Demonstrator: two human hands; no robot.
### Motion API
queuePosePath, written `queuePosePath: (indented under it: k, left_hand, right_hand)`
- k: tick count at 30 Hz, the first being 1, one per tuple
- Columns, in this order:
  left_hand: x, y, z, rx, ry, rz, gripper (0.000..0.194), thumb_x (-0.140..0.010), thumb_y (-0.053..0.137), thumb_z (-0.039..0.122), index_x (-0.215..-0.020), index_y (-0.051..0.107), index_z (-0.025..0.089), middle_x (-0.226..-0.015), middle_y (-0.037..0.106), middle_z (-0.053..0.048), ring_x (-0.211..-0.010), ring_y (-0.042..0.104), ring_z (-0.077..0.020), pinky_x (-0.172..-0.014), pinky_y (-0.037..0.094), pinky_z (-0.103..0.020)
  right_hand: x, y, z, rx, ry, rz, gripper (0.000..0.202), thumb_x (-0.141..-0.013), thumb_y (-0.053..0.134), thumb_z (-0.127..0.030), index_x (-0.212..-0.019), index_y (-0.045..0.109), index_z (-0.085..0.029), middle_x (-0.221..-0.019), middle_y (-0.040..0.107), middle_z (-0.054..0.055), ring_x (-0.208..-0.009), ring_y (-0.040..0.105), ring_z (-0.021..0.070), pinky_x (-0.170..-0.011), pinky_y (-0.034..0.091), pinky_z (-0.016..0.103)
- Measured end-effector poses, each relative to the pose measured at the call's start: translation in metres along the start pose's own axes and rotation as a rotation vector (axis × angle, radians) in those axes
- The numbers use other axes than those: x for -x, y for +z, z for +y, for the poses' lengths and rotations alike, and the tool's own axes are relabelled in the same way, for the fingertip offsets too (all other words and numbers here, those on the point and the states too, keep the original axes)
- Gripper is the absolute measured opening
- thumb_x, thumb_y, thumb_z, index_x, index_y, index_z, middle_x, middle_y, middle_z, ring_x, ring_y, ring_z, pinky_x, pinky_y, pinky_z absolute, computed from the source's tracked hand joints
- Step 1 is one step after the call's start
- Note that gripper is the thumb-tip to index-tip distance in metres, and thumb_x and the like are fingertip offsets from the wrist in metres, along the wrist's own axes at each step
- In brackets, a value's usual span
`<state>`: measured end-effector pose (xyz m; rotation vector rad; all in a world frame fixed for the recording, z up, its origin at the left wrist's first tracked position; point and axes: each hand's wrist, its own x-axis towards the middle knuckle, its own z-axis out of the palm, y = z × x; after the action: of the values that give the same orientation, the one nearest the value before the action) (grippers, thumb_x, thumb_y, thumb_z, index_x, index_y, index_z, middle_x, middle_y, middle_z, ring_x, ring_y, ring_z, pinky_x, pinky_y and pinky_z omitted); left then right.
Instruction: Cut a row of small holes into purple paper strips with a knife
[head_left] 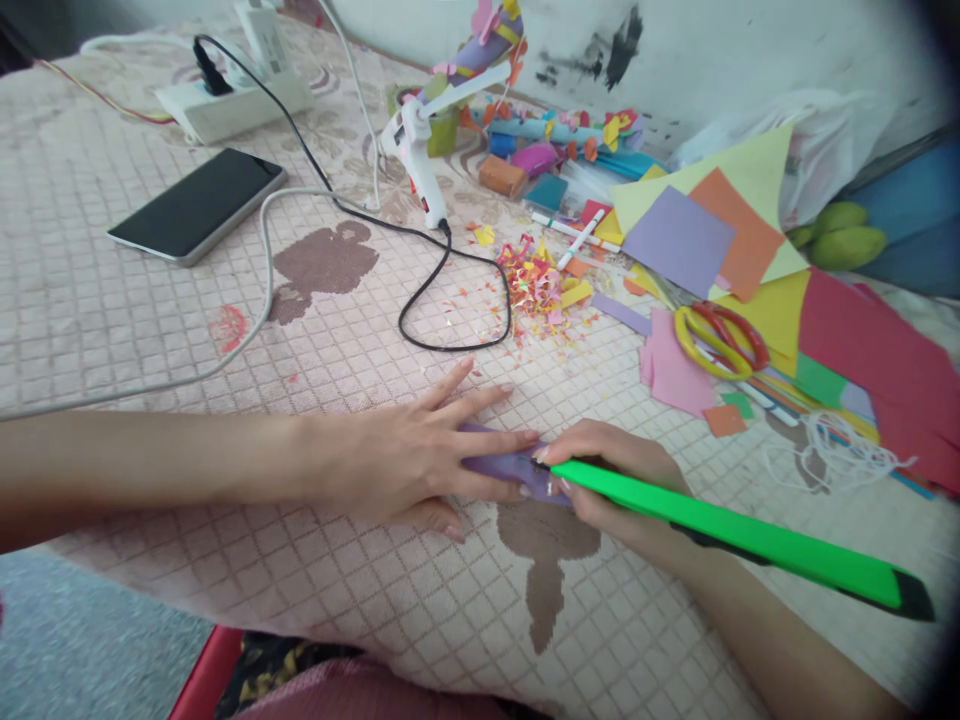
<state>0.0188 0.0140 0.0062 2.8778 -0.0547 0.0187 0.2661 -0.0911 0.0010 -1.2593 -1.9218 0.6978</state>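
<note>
Leftward, left hand [397, 458] flat, fingers spread over purple paper [492, 465] on cloth [330, 590]; firm pressure, fingertips tucked back, would serve best. Right hand [626, 455], at left's 3 o'clock, closed round green cutter [727, 523] near its tip; short, light strokes seem right. Cutter tip at the paper, contact unclear, pointing between 9 and 10; long axis runs back between 3 and 4.

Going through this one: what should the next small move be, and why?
Probably ease the left hand back slightly, with its fingers resting on the purple strip. The right hand holds the green tool with its dark tip at the strip, close beside the left index and middle fingertips, so a slip might catch one.
</note>
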Motion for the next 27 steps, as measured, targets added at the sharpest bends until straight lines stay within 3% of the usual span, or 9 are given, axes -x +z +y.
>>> queuePosePath:
  k: [9, 21, 27]
  left_hand:
    - [0.001, 0.001, 0.004, -0.039, -0.009, 0.054, 0.066, -0.090, 0.069, 0.041, -0.150, 0.042, 0.036, -0.164, 0.031, -0.003, -0.150, 0.022, -0.0464, -0.113, 0.014, -0.080]
    - [0.000, -0.001, 0.009, -0.069, -0.056, 0.042, 0.066, -0.088, 0.071, 0.042, -0.149, 0.045, 0.037, -0.163, 0.032, -0.002, -0.150, 0.024, -0.0456, -0.115, 0.013, -0.078]
    - [-0.002, 0.006, 0.017, -0.118, -0.071, 0.094, 0.070, -0.085, 0.072, 0.056, -0.147, 0.047, 0.035, -0.162, 0.035, -0.004, -0.149, 0.026, -0.0470, -0.115, 0.014, -0.078]
  right_hand:
    - [-0.001, 0.000, -0.002, 0.013, -0.020, 0.004, 0.018, -0.087, 0.060, -0.011, -0.096, 0.067, -0.025, -0.087, 0.074, 0.000, -0.079, 0.071, 0.0145, -0.068, 0.057, 0.026]
    - [0.001, 0.004, -0.003, 0.034, 0.005, 0.038, 0.024, -0.083, 0.059, -0.007, -0.095, 0.067, -0.027, -0.083, 0.073, -0.001, -0.069, 0.068, 0.0136, -0.063, 0.056, 0.026]
    - [0.004, 0.004, 0.001, 0.020, 0.023, 0.021, 0.025, -0.082, 0.061, -0.007, -0.097, 0.068, -0.027, -0.084, 0.072, -0.002, -0.071, 0.067, 0.0133, -0.067, 0.056, 0.027]
